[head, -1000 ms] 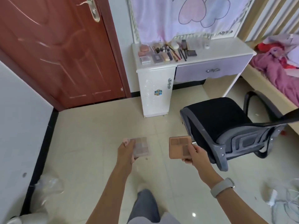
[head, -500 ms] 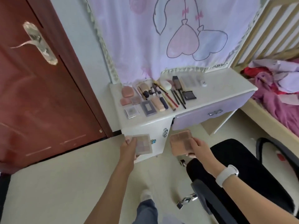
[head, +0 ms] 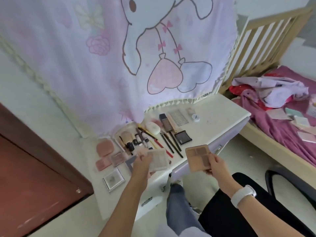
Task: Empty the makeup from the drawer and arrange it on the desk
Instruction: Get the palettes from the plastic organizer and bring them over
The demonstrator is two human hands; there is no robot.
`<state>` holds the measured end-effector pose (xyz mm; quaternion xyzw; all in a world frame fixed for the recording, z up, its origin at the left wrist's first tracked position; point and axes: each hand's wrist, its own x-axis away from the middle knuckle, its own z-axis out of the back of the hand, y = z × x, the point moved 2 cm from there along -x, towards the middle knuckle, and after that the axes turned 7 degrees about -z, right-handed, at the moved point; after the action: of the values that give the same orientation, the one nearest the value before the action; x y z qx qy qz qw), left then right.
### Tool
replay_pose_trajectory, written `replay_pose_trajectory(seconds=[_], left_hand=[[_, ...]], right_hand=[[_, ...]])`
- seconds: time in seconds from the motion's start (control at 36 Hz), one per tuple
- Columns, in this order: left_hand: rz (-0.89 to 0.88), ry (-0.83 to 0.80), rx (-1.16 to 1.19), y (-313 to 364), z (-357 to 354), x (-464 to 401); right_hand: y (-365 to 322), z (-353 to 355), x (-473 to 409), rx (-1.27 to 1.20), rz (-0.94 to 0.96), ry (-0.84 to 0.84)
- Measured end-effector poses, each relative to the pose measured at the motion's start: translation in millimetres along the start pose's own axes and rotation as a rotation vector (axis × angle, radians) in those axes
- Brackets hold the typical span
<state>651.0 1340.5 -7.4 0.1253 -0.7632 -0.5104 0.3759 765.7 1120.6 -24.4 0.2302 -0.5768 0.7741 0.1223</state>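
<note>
My left hand (head: 142,164) grips a pale pink eyeshadow palette (head: 158,159) above the front of the white desk (head: 220,120). My right hand (head: 216,164) holds a tan eyeshadow palette (head: 198,157) just off the desk's front edge, above the lilac drawer front (head: 227,137). On the desk lie several makeup items: pink compacts (head: 105,147), a square silver case (head: 113,179), small bottles and brushes (head: 136,140), dark pencils (head: 171,144), a black compact (head: 183,137) and a white oval case (head: 153,127).
A black office chair (head: 256,211) stands at the lower right beside my leg. A bed with pink bedding (head: 282,120) and a wooden headboard is on the right. A brown door (head: 25,177) is on the left. A printed pink cloth (head: 119,57) hangs behind the desk.
I have walked up to the desk, and it now fills the middle of the view. Both hands, each still holding its palette, have come over the desk's front edge.
</note>
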Motion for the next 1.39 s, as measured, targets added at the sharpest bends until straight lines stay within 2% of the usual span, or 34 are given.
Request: replay_pose_trajectory(seconds=[0.19, 0.36, 0.58, 0.69, 0.81, 0.97, 1.11, 1.25, 1.31, 1.39], left_hand=[[-0.01, 0.013, 0.012, 16, -54, -72], [0.022, -0.009, -0.01, 23, -165, -164], [0.134, 0.04, -0.115, 2, -315, -274], [0.113, 0.117, -0.247, -21, -366, -313], [0.055, 0.18, -0.396, -39, -402, -331], [-0.013, 0.261, -0.384, -58, -419, -334], [-0.106, 0.169, -0.467, -67, -428, -331], [-0.198, 0.165, -0.59, -74, -437, -325], [-0.254, 0.197, -0.675, -79, -438, -324], [-0.365, 0.206, -0.674, -85, -436, -319]], right_hand=[[-58, 1, -114, -0.029, 0.047, 0.066], [-115, 22, -247, -0.007, 0.085, 0.11], [-149, 79, -408, 0.297, 0.09, 0.112], [-142, 102, -462, 0.439, 0.096, 0.089], [-132, 116, -493, 0.526, 0.091, 0.083], [-118, 120, -508, 0.576, 0.21, 0.139], [-115, 113, -507, 0.638, 0.428, 0.184], [-112, 111, -507, 0.828, 0.519, 0.298], [-110, 111, -504, 0.814, 0.573, 0.32], [-109, 114, -492, 0.682, 0.793, 0.283]])
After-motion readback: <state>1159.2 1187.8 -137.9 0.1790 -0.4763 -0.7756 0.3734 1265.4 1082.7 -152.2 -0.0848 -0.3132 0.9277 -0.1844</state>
